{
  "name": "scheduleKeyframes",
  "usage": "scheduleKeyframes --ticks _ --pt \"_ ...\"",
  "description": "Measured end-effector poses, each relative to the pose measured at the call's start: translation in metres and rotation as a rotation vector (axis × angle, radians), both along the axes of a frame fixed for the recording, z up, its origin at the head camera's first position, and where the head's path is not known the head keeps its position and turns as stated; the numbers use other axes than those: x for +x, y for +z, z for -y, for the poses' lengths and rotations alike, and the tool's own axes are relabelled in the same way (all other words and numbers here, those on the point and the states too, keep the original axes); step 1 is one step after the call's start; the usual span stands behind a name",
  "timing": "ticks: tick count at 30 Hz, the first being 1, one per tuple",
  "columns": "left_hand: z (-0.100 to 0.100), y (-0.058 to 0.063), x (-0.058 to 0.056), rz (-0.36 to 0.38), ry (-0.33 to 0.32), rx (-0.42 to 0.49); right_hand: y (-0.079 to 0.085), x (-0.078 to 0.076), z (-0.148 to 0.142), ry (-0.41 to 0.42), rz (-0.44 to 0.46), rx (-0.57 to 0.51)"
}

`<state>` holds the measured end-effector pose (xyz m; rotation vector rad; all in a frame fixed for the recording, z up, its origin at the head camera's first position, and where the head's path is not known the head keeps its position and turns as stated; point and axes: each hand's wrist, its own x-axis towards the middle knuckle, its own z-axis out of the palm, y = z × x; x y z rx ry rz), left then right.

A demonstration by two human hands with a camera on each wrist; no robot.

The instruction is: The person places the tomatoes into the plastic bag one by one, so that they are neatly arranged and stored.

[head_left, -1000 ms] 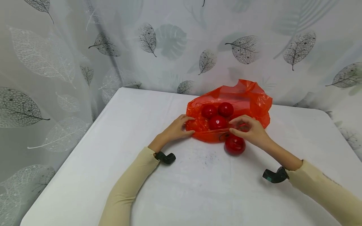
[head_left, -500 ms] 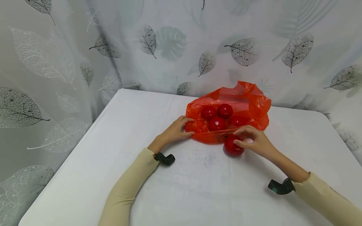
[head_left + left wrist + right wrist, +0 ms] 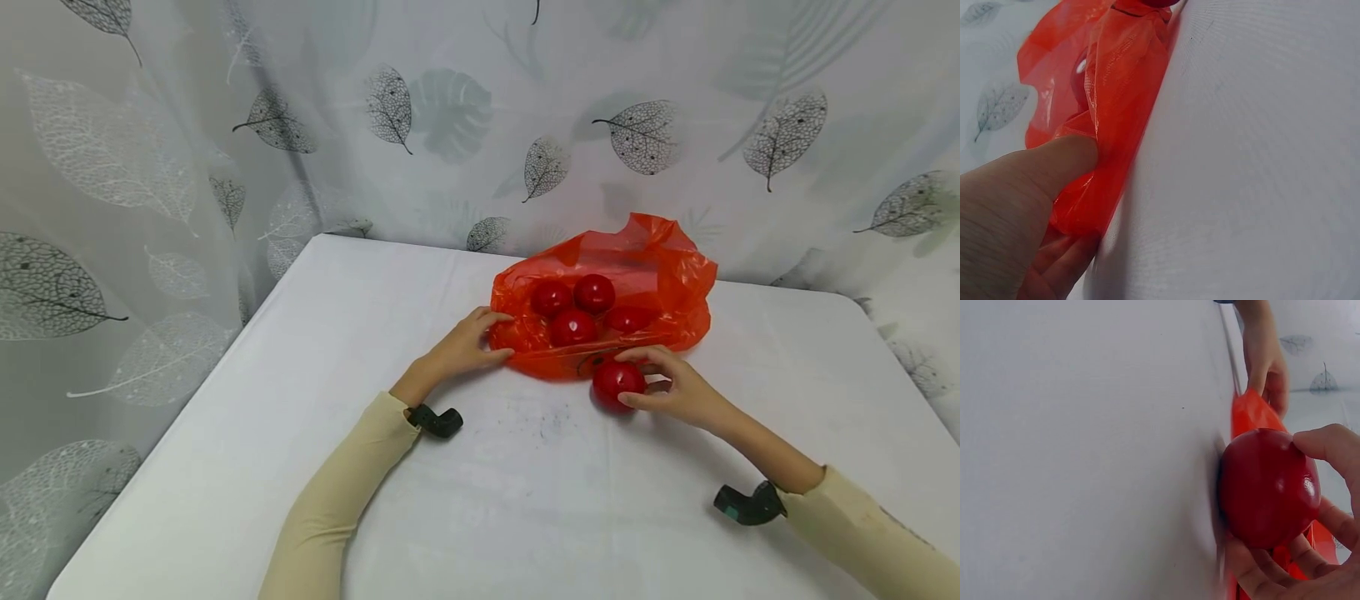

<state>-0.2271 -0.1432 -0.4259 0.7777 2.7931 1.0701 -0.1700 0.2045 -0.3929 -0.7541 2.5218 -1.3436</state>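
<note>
My left hand (image 3: 468, 343) holds the left end of a thin red plastic bag (image 3: 656, 262); in the left wrist view its thumb (image 3: 1069, 156) lies on the near side, with the fingers low behind. Several round, glossy red fruits, one of them a fruit (image 3: 573, 327) near the front, lie inside the bag. Outside, against its front edge, sits another round red fruit (image 3: 617, 382). My right hand (image 3: 678, 392) grips this one from the right. In the right wrist view the thumb is on one side of the fruit (image 3: 1266, 487) and the fingers curve round the other.
Everything sits on a table with a white cover (image 3: 480, 500). A curtain with a leaf print (image 3: 450, 192) hangs along the back and left sides. Small black cameras are strapped at the left wrist (image 3: 437, 422) and right wrist (image 3: 750, 503).
My right hand has come from the bag's opening down to the fruit in front and taken hold of it. A fruit formerly under that hand lies in the bag. My left hand stays put.
</note>
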Motion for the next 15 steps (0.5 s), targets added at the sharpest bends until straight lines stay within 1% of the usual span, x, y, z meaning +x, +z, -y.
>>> scheduleKeyframes --ticks 3,6,15 --pt "0.0 -0.0004 -0.0004 -0.002 0.0 0.002 -0.0011 0.0005 0.0002 0.006 0.016 0.001" --pt "-0.0002 -0.0014 -0.0008 -0.001 -0.003 0.002 -0.0029 0.0014 0.001 0.0 0.011 0.009" --pt "0.0001 -0.0021 -0.0004 -0.001 0.004 -0.004 -0.0043 0.0028 0.0029 -0.004 -0.049 0.011"
